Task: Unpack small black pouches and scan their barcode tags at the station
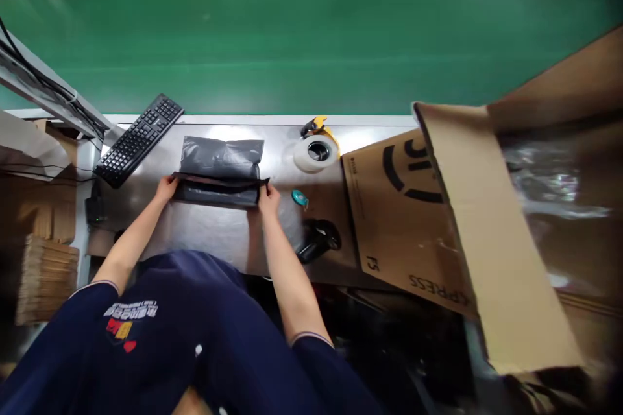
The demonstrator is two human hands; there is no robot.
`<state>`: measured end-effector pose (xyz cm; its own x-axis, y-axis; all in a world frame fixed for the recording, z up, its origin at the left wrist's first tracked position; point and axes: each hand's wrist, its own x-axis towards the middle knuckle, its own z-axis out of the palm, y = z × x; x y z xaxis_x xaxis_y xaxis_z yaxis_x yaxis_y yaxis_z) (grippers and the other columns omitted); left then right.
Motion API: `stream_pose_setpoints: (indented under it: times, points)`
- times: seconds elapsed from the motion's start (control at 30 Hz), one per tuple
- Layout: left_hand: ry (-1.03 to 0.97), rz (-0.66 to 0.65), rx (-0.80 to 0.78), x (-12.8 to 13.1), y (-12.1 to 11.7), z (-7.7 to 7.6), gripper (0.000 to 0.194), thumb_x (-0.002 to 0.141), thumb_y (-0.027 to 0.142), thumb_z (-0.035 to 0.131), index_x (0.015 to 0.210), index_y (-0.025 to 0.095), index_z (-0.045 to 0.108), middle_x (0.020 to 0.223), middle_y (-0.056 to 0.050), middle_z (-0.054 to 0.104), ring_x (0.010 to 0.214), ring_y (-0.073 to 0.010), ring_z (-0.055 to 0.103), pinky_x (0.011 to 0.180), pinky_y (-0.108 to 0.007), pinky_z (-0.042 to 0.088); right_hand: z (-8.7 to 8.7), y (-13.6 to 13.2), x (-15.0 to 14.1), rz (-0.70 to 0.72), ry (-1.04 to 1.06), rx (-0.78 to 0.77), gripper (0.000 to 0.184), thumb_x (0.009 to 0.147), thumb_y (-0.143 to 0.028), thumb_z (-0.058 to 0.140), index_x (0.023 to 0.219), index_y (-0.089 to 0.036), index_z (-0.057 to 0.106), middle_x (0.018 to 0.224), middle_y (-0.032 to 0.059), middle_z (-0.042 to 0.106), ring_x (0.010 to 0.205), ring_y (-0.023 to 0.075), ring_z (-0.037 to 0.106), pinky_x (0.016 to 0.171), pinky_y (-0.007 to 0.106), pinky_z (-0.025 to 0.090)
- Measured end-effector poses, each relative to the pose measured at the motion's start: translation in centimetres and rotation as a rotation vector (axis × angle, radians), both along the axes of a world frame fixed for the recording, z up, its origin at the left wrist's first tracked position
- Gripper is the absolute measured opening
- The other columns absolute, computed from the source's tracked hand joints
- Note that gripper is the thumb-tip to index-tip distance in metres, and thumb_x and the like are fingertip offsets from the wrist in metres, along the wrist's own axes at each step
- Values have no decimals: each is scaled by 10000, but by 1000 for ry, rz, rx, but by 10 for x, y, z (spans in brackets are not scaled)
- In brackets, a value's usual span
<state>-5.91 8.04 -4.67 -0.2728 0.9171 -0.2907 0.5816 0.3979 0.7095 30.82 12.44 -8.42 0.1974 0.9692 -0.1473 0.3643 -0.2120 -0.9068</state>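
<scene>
A dark grey plastic mailer bag (221, 159) lies flat on the steel worktable (209, 233). Its near end is folded over into a flap. My left hand (165, 189) pinches the flap's left corner. My right hand (268, 198) pinches the right corner. Both hands hold the folded edge down against the bag. Whatever is inside the bag is hidden.
A black keyboard (139, 139) lies at the left. A tape roll (315, 153) with a yellow dispenser, a small teal object (299, 197) and a black handheld scanner (318, 240) sit to the right. A large open cardboard box (438, 207) fills the right. A green conveyor belt (311, 39) runs behind.
</scene>
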Motion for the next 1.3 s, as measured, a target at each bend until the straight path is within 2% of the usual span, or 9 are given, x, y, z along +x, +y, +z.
stream_pose_setpoints:
  times: [0.33, 0.5, 0.57, 0.67, 0.77, 0.9, 1.07, 1.2, 1.3]
  points:
    - [205, 183, -145, 29, 22, 4, 348, 1028, 417, 442, 1006, 202, 715, 976, -176, 780, 1068, -381, 719, 894, -464, 519, -6, 25, -11, -55, -305, -142, 650, 905, -807, 309, 635, -263, 543, 634, 129, 653, 742, 286, 632, 717, 370, 496]
    - [266, 166, -113, 35, 14, 20, 530, 1058, 427, 380, 1456, 114, 538, 1332, -260, 712, 1334, -423, 613, 1092, -570, 466, 9, 8, -8, -102, -414, -118, 703, 974, -699, 413, 1254, -106, 669, 1174, 273, 734, 1206, 400, 657, 1028, 520, 520]
    - [345, 77, -43, 50, 15, 25, 633, 1055, 429, 396, 1594, 98, 381, 1611, -275, 497, 1552, -431, 385, 1232, -627, 323, 19, 2, -26, -17, -515, 3, 730, 1012, -631, 420, 1475, -78, 535, 1510, 297, 561, 1454, 421, 484, 1206, 603, 375]
    - [437, -234, 60, 85, 27, 23, 653, 1028, 399, 487, 1636, 188, 377, 1755, -183, 299, 1652, -431, 133, 1300, -705, 120, 29, 2, -70, 404, -631, 204, 605, 1067, -504, 385, 1556, -162, 493, 1680, 197, 409, 1583, 379, 318, 1294, 651, 204]
    - [414, -370, 91, 105, 41, 17, 597, 1011, 346, 543, 1596, 258, 469, 1746, -146, 334, 1641, -434, 189, 1291, -741, 95, 26, 12, -99, 664, -666, 188, 577, 1080, -422, 362, 1598, -180, 444, 1711, 164, 369, 1603, 353, 290, 1294, 658, 211]
    - [330, -295, 59, 84, 37, 14, 702, 980, 438, 618, 1612, 193, 434, 1753, -196, 290, 1638, -439, 196, 1309, -711, 82, 7, 26, -72, 413, -736, -37, 705, 1057, -459, 369, 1637, -60, 328, 1733, 257, 254, 1612, 432, 228, 1263, 713, 235]
    - [230, -38, -75, 68, 15, 21, 749, 1007, 373, 524, 1628, 18, 301, 1735, -329, 213, 1641, -476, 133, 1311, -670, 145, -1, 25, -30, 246, -558, -124, 730, 1031, -505, 318, 1536, 4, 456, 1616, 352, 412, 1573, 453, 316, 1270, 686, 243]
    - [173, 201, -193, 78, -14, 43, 581, 994, 243, 433, 1558, 109, 450, 1426, -329, 627, 1380, -431, 603, 1085, -596, 508, 25, -17, -40, 190, -483, -37, 921, 975, -633, 187, 1561, 41, 414, 1539, 493, 377, 1514, 593, 339, 1133, 840, 243]
    - [140, 298, -174, 70, -39, 64, 487, 901, 236, 582, 1385, 217, 638, 1025, -247, 776, 988, -375, 790, 835, -514, 610, 26, -59, -37, 321, -509, 136, 880, 902, -697, 253, 1638, -236, 392, 1492, 429, 482, 1463, 655, 373, 943, 966, 172]
